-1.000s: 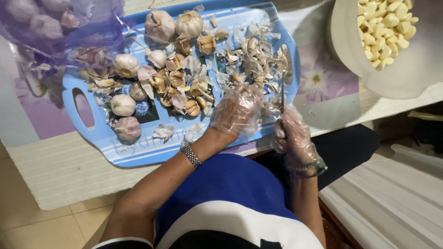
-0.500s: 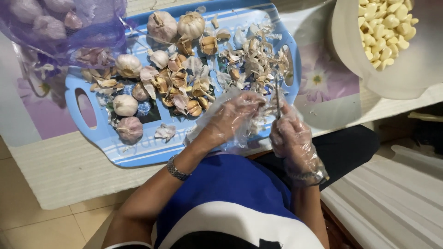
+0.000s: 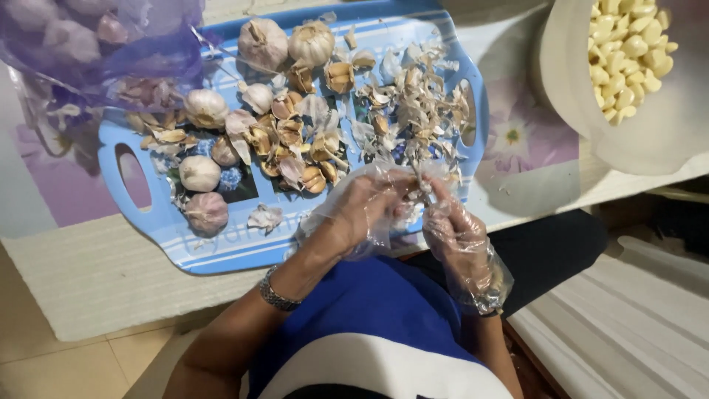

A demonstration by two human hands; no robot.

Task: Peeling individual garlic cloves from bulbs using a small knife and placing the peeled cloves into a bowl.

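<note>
1. Gloved left hand point(image 3: 362, 210) and right hand point(image 3: 454, 225) meet over the blue tray's point(image 3: 155, 222) near rim, fingers pinching a garlic clove point(image 3: 422, 193); a thin blade appears between them.
2. Papery skins point(image 3: 413, 111) crowd mid-tray.
3. Whole bulbs point(image 3: 284, 43) line the far edge; the bowl of peeled cloves point(image 3: 628, 44) sits far right.

— Tray point(image 3: 159, 229)?
— Light blue, white stripes along its near edge.
— Bulbs point(image 3: 199, 174)?
— White with purplish blush; skins point(image 3: 413, 103) tan and off-white.
— Bowl point(image 3: 591, 111)?
— White; peeled cloves point(image 3: 628, 52) pale yellow.
— Bag point(image 3: 111, 37) at the tray's far left corner?
— Translucent purple.
</note>
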